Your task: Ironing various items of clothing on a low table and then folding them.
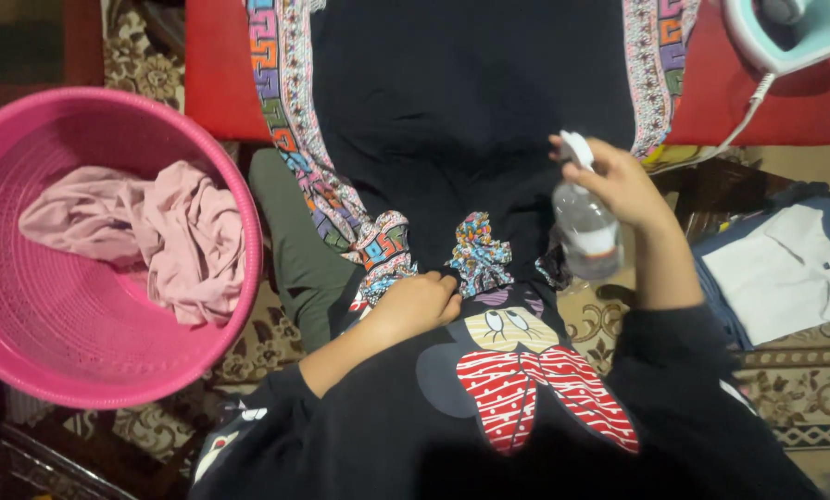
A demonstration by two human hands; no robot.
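Note:
A dark garment (471, 102) with bright patterned borders and ruffled cuffs lies spread over a red ironing surface (219, 83). My left hand (417, 304) rests closed on the garment's lower edge, beside a ruffled cuff (480, 252). My right hand (619, 183) holds a clear spray bottle (585, 227) with a white trigger head upright above the garment's right side.
A pink plastic basket (26, 352) at the left holds a crumpled pink cloth (156, 231). A pale turquoise and white iron (795, 32) stands at the top right, its cord trailing down. Folded white and blue clothes (785, 268) lie at the right on a patterned carpet (804, 389).

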